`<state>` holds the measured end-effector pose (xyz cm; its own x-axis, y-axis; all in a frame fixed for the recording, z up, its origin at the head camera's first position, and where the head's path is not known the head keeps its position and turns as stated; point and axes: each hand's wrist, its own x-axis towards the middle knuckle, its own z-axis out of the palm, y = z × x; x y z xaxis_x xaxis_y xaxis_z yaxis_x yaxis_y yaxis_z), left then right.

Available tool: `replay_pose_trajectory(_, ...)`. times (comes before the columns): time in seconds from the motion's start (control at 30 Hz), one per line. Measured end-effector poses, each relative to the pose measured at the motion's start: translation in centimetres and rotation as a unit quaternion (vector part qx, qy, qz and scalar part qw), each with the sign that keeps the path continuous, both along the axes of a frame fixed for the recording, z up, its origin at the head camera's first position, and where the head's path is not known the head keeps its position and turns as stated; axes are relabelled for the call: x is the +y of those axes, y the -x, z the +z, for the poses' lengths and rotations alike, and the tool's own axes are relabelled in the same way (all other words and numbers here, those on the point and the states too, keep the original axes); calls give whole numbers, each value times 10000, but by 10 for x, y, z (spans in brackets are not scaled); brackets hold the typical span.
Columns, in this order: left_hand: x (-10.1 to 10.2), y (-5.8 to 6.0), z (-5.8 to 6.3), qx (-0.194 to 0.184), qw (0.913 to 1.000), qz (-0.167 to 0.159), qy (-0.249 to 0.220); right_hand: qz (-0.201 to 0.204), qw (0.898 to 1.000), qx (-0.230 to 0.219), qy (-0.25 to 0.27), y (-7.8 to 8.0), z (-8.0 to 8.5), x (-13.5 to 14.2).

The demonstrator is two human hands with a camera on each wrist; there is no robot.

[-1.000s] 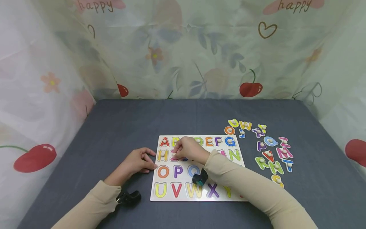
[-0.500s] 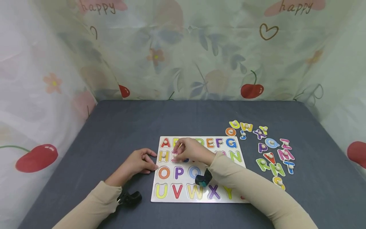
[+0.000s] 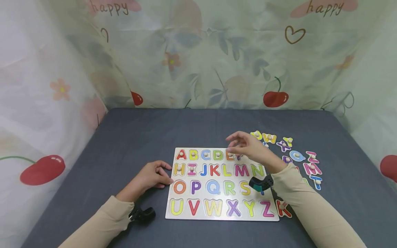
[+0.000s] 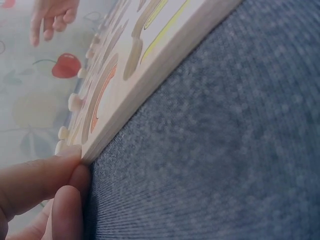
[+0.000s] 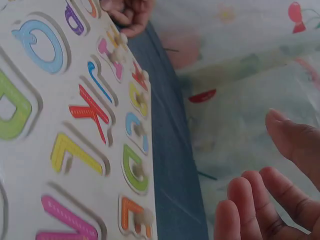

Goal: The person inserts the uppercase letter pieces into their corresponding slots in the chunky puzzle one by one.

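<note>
A white alphabet puzzle board [image 3: 198,177] lies on the table. Knobbed letters stand in its top row, and a knobbed H [image 3: 179,169] and pink I [image 3: 192,169] start the second row; the other visible slots show printed letters. My left hand [image 3: 156,174] rests at the board's left edge, thumb and fingertips touching it, as the left wrist view also shows. Over the board's upper right is my right hand [image 3: 251,146], fingers apart and holding nothing. It covers part of the top row. In the right wrist view its fingers [image 5: 275,200] are spread, clear of the knobbed E [image 5: 135,218].
Loose knobbed letters lie right of the board, among them a yellow W [image 3: 269,138], purple X [image 3: 283,146], blue Q [image 3: 297,156], pink M [image 3: 312,168] and blue T [image 3: 316,182]. A red K [image 3: 283,208] lies by the board's lower right corner. My right forearm hides several others.
My right hand has let go of the pink I, which sits in its slot, and has moved right and away from me. The left hand stays at the board's edge.
</note>
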<state>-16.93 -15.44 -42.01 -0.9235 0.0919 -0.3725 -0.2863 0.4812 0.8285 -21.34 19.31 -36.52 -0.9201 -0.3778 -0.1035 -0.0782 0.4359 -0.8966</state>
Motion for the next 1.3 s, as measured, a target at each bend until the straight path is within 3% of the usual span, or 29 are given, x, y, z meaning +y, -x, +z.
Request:
replay_pose_trajectory(0.33,-2,0,-1,37,9999,-118,-100,-1051,9929,503,-250,9,-3,75)
replay_pose_trajectory(0.63,-1,0,0,-5,10000,-72,-15,-1862,9774,53,-1001,17,-22,101)
replay_pose_trajectory(1.0,-1,0,1,-22,10000,-50,-39,-1796,9714,-708,-1380,25,-32,102)
replay_pose_trajectory(1.3,0,0,1,-76,10000,-30,-57,-1716,9672,-705,-1736,26,-35,102)
